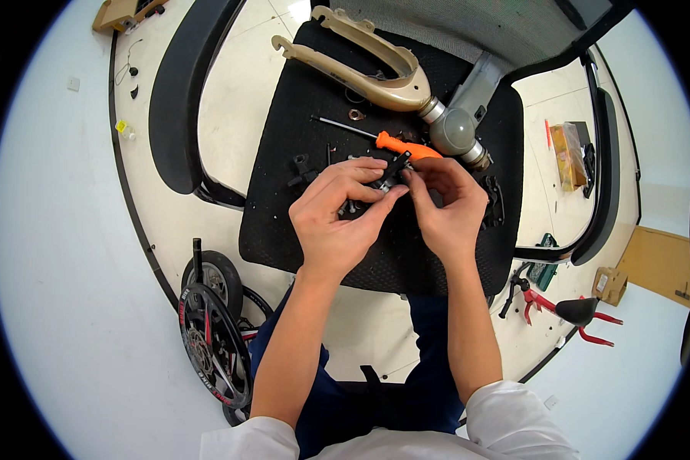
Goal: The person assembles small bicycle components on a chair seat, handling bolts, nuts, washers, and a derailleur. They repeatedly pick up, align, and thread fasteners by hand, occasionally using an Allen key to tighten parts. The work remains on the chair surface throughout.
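Observation:
Over a black chair seat [360,264], my left hand [331,215] pinches a small black and silver metal part [393,172] between thumb and fingers. My right hand [448,207] has its thumb and fingertips closed on the part's right end; those fingers partly cover it, so its exact kind is unclear. Just beyond the hands lies a screwdriver with an orange handle [402,144], its shaft pointing left. Behind it rests a beige bicycle fork [391,88] joined to a grey rounded head piece [457,130]. Small black parts [303,170] lie beside my left hand.
Black armrests [180,100] flank the seat. Bicycle wheels [218,341] stand on the floor at lower left. A red frame with a black saddle [577,311], a green case [543,264] and a small cardboard box [610,285] are at right. A copper-coloured ring [356,114] lies near the fork.

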Tool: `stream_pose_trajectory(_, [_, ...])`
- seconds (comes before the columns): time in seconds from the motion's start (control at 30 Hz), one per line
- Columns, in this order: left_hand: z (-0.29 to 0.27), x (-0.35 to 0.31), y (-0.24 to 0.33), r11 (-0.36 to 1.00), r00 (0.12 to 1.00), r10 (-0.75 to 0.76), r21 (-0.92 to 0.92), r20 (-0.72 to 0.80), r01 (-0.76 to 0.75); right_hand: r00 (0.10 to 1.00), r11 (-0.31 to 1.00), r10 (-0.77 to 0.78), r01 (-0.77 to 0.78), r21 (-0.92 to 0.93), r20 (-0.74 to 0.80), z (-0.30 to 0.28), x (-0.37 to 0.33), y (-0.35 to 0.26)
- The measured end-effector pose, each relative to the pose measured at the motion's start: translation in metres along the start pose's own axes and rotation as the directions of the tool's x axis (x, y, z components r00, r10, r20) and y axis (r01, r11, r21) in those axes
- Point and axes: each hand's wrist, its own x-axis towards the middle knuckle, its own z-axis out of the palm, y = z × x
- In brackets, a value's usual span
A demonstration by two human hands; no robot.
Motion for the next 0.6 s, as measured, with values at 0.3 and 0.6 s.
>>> stream_pose_trajectory(0.3, [0.0036,0.0008,-0.0007,1.000,1.000,0.006,-0.021,-0.003,-0.006,0.994,0.986,-0.106,0.108,-0.130,0.021,-0.0032,0.0031,0.0038])
stream_pose_trajectory(0.6, [0.0075,0.0011,0.0025,0.942,0.976,-0.214,-0.270,-0.036,0.197,0.951,0.953,-0.295,0.285,-0.105,-0.096,0.0035,0.0052,0.0013])
